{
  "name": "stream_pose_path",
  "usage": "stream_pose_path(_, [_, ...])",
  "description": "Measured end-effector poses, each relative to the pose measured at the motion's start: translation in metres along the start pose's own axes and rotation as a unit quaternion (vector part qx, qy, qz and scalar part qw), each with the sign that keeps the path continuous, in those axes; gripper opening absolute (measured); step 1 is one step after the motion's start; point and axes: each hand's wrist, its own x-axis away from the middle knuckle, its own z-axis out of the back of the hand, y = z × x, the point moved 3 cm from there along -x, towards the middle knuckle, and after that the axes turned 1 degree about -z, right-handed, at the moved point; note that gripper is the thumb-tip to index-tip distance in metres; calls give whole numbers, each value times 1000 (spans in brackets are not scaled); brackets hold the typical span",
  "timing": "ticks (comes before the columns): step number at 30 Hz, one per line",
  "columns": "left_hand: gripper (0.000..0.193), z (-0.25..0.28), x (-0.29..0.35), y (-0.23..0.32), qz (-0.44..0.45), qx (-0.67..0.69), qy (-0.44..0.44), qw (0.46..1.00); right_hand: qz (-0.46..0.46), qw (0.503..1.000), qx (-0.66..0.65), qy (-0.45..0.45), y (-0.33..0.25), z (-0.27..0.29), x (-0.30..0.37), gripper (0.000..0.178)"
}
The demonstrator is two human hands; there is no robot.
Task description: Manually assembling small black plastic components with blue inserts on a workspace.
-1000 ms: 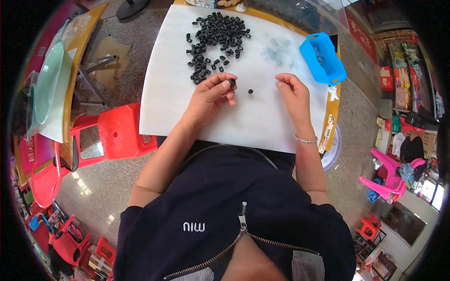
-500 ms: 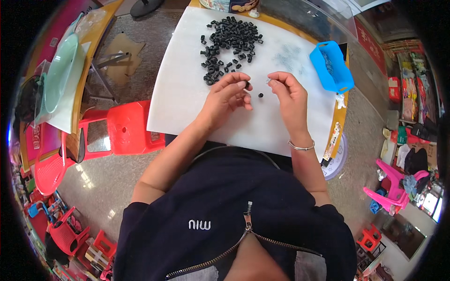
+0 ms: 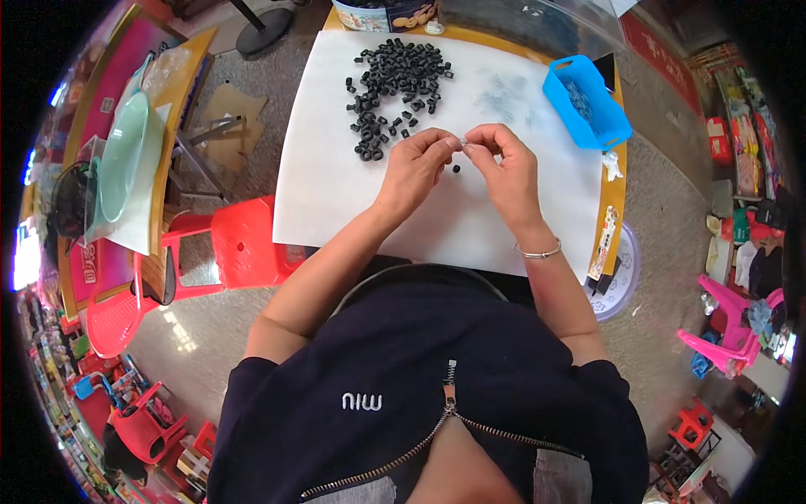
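Observation:
My left hand (image 3: pixel 416 168) and my right hand (image 3: pixel 510 172) meet fingertip to fingertip above the white tabletop (image 3: pixel 336 197). In a thumb-and-finger pinch, my right hand grips a tiny shiny metal piece (image 3: pixel 463 141). My left fingers are also pinched together; they hold a small black cylindrical piece, seen half a second ago and now mostly covered by the fingers. A loose black piece (image 3: pixel 456 169) lies on the white surface just below the fingertips. Beyond my left hand spreads a heap of similar black pieces (image 3: pixel 407 71), short and hollow.
A blue plastic basket (image 3: pixel 617 134) with fine metal bits inside stands at the far right. More tiny bits (image 3: pixel 499 97) lie scattered on the tabletop beside it. A round tin (image 3: pixel 382 15) sits at the back edge. A red stool (image 3: pixel 248 244) is left of the table.
My two hands have come together, so their fingertips now meet where there was a gap. The view has shifted slightly. The heap and basket appear otherwise unchanged.

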Motion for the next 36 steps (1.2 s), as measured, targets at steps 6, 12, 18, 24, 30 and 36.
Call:
stream_pose_path(6, [18,-7,-9,-1,153,221,-118,956,22,1000,-15,13,8,12,-9,9])
stream_pose_path(12, [19,-11,-16,13,25,-42,-45,998,25,999,37,30,42,21,-20,11])
stream_pose_path(18, [19,-8,-21,8,19,-63,-38,997,191,950,213,124,32,26,-16,17])
stream_pose_path(24, [21,-11,-18,5,44,19,-81,996,71,996,-50,-7,19,17,-11,11])
stream_pose_path(30, [30,-4,-6,11,79,266,-143,950,9,989,-144,-1,10,22,-6,9])
stream_pose_path(36, [29,8,12,7,21,299,-150,942,94,995,-23,-8,-31,14,6,9])
